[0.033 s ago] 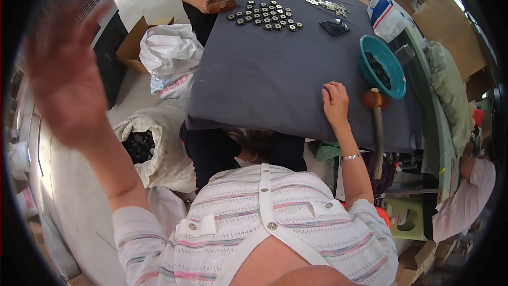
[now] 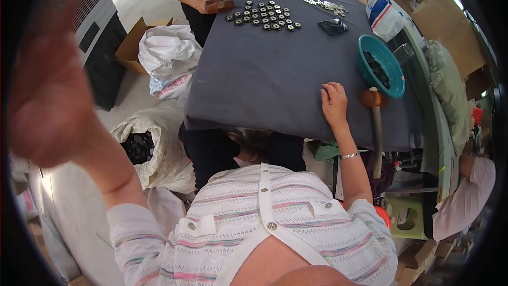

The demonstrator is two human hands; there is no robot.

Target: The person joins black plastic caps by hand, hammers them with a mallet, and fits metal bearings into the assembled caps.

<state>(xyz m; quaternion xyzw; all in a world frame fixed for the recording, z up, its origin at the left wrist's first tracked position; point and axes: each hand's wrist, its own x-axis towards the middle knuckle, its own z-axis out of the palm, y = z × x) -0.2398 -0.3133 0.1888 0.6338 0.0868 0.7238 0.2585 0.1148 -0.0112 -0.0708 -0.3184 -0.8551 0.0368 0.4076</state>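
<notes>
Small workshop, cloth-covered worktable (image 2: 254,82), rows of round black parts (image 2: 265,21), mallet (image 2: 377,135), open sack (image 2: 170,137) of discs (image 2: 139,148), cardboard box (image 2: 128,48)

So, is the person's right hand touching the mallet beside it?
Apart: the head view shows a strip of grey tablecloth between the right hand and the mallet.

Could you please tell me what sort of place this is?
Probably a small workshop: round parts spread on a table, a mallet beside a basin, and a sack of dark pieces.
</notes>
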